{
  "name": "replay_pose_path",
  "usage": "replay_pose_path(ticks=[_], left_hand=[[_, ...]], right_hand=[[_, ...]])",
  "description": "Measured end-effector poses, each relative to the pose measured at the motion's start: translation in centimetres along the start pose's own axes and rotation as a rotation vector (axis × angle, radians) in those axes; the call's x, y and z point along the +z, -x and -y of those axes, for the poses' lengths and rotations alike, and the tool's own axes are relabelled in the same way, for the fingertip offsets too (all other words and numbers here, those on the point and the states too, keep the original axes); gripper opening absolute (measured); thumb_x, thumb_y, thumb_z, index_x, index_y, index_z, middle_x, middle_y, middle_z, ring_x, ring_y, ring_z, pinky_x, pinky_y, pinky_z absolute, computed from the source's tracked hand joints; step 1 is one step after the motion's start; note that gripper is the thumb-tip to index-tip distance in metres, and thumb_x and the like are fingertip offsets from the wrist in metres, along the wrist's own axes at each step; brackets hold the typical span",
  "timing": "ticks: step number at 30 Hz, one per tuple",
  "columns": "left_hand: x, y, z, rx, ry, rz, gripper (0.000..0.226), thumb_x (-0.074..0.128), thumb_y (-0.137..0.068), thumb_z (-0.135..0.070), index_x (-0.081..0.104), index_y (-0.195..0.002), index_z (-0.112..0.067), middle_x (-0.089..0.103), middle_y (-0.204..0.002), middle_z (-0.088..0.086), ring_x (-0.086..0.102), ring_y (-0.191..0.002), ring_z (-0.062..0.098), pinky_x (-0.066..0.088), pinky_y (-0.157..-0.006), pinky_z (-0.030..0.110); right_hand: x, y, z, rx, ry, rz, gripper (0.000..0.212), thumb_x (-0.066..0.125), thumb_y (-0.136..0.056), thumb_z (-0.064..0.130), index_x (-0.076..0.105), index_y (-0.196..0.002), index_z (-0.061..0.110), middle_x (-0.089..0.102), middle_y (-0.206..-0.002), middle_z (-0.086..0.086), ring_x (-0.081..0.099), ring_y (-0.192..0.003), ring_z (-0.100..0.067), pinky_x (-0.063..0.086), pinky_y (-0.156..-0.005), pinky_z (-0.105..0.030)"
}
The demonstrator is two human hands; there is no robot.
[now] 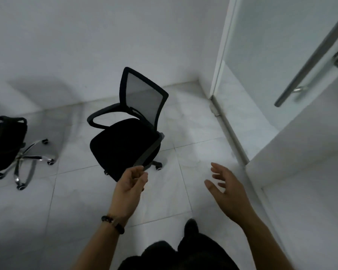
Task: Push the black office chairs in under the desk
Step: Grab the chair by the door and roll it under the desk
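Observation:
A black office chair (123,145) with a mesh back stands on the tiled floor at the middle, its back toward the wall corner. My left hand (130,183) is just in front of the near end of its right armrest (148,151), fingers curled and loosely apart, at most brushing it. My right hand (225,189) hovers further right over bare floor, fingers spread, holding nothing. A second black chair (7,141) with a chrome star base (25,158) stands at the left edge, partly cut off. No desk is in view.
A frosted glass door (281,61) with a long steel handle (310,57) stands at the right, its floor track running toward me. White walls meet in a corner behind the chair. My dark trousers and shoe (190,227) show at the bottom.

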State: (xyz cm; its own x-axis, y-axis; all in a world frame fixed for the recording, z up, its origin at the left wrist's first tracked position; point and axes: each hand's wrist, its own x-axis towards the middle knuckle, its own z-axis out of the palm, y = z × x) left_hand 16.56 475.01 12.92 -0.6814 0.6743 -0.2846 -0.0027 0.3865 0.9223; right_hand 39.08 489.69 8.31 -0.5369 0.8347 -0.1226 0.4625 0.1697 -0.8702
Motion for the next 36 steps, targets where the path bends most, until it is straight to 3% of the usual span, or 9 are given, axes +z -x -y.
replay_pose_path(ticks=[2,6,15,24,29,36], left_hand=[[0.4,-4.6,-3.2,0.028,0.005,-0.054,0.018,0.055,-0.093,-0.02,0.057,-0.111,-0.024,0.065,-0.101,0.003,0.064,-0.093,0.018,0.055,-0.081,0.033],[1.8,-13.9,-6.1,0.022,0.052,-0.114,0.02,0.055,-0.093,-0.018,0.057,-0.114,-0.02,0.066,-0.1,-0.002,0.065,-0.089,0.006,0.054,-0.073,0.019],[6.8,-38.5,-7.4,-0.126,0.079,-0.189,0.022,0.057,-0.093,-0.017,0.056,-0.114,-0.024,0.065,-0.102,-0.003,0.063,-0.096,0.013,0.053,-0.086,0.034],[4.5,-56.6,-15.9,-0.123,0.112,-0.379,0.025,0.059,-0.092,-0.021,0.055,-0.116,-0.025,0.063,-0.102,-0.008,0.061,-0.093,0.004,0.049,-0.075,0.013],[5.4,-62.0,-14.2,-0.256,0.126,-0.579,0.028,0.059,-0.091,-0.019,0.052,-0.118,-0.026,0.062,-0.104,-0.007,0.061,-0.092,0.006,0.05,-0.074,0.013],[11.8,-63.7,-14.0,-0.669,0.297,-1.069,0.027,0.057,-0.093,-0.021,0.052,-0.12,-0.023,0.061,-0.102,-0.007,0.061,-0.091,0.008,0.048,-0.071,0.019]], right_hand=[[-1.4,-6.6,2.2,-0.029,0.02,0.035,0.049,0.063,-0.091,0.035,0.044,-0.136,0.037,0.054,-0.13,0.014,0.054,-0.115,-0.001,0.048,-0.096,-0.029],[-2.3,-18.7,4.7,-0.073,0.033,0.099,0.05,0.064,-0.09,0.037,0.046,-0.137,0.035,0.054,-0.131,0.016,0.055,-0.116,-0.002,0.048,-0.096,-0.028],[0.0,-46.5,4.2,-0.069,0.194,0.267,0.05,0.064,-0.09,0.038,0.04,-0.134,0.044,0.052,-0.134,0.015,0.053,-0.115,0.001,0.049,-0.098,-0.03],[3.9,-70.7,14.6,-0.291,0.228,0.46,0.049,0.064,-0.092,0.034,0.043,-0.136,0.04,0.053,-0.13,0.016,0.053,-0.115,0.002,0.046,-0.097,-0.025],[10.6,-81.0,15.2,-0.401,0.273,0.817,0.046,0.061,-0.093,0.037,0.042,-0.135,0.042,0.049,-0.133,0.018,0.05,-0.117,0.004,0.044,-0.097,-0.022],[19.5,-88.9,15.9,-0.645,0.526,1.474,0.048,0.052,-0.097,0.043,0.038,-0.142,0.036,0.043,-0.139,0.014,0.044,-0.121,0.001,0.039,-0.098,-0.021]])
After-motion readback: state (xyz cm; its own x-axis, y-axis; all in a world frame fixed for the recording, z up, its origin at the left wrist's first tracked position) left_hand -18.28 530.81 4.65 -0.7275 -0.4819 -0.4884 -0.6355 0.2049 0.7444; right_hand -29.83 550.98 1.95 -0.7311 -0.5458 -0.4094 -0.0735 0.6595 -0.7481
